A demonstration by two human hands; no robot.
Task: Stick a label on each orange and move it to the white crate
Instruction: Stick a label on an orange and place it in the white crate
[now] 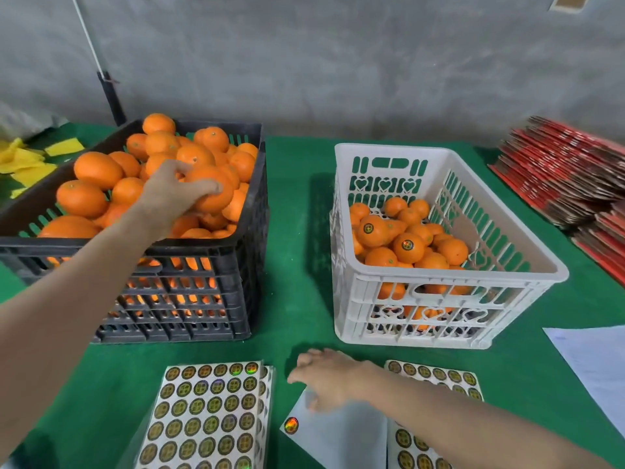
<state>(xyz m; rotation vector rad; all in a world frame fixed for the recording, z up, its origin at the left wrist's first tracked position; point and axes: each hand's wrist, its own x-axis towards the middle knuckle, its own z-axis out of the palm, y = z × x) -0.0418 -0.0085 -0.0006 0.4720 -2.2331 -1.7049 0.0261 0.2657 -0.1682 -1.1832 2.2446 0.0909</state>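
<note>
Fingers (201, 191) of left hand (169, 194) around orange (211, 176) in black crate (203, 248)

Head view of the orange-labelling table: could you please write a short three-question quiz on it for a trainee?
1. True or false: the left hand grips an orange in the black crate.
2. The right hand touches: A) a nearly bare label sheet; B) the black crate; C) an orange.
3. Which crate holds oranges that already show labels?
Key: 1 true; 2 A; 3 the white crate.
</note>
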